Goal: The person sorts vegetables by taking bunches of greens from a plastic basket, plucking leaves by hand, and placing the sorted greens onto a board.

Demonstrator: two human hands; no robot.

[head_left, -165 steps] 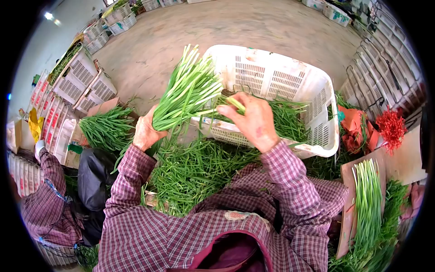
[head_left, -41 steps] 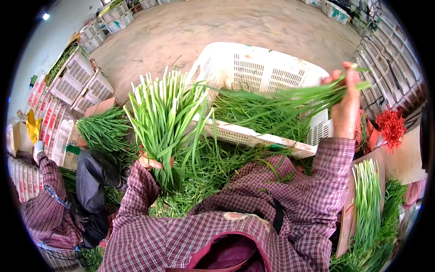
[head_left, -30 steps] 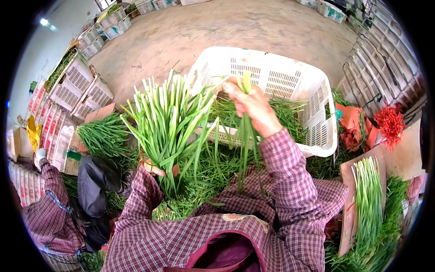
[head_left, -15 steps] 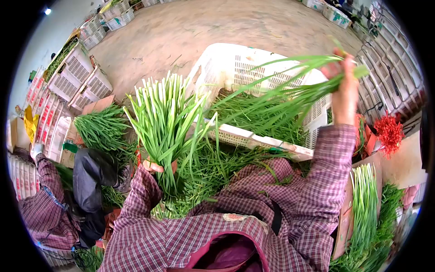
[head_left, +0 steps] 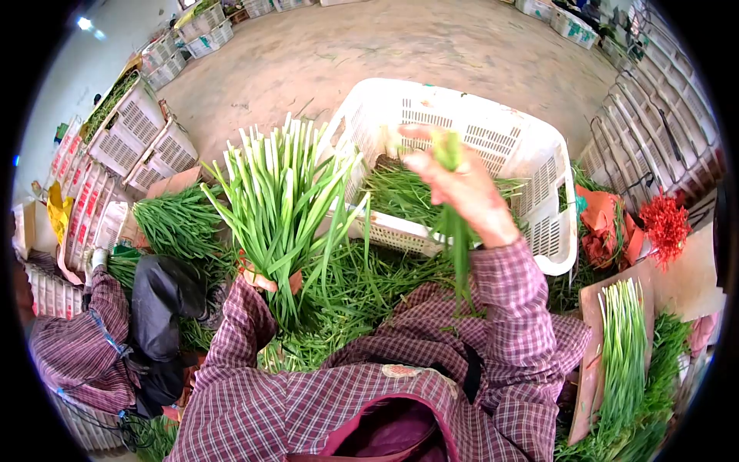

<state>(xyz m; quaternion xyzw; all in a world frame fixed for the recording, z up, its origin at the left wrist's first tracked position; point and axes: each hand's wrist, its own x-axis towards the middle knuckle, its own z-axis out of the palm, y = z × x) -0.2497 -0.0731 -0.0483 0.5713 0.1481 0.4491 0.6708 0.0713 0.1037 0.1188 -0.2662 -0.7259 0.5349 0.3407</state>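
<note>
My left hand is closed round the lower part of a thick bunch of garlic chives, their pale cut ends fanned upward. In front of my chest, my right hand grips a smaller bunch of chives, whose green leaves hang down below the palm. It is over the near side of a white slatted crate, which has loose chives in it. More loose greens cover my lap and the area below the crate.
A person in a plaid sleeve sits at my left beside a chive pile. Stacked crates stand behind. At right are red ties, a board with neatly laid chives, and more stacked crates.
My right hand has swung left and inward from the crate's right side, and its chives now hang down instead of trailing left. My left hand holds its bunch in nearly the same place.
</note>
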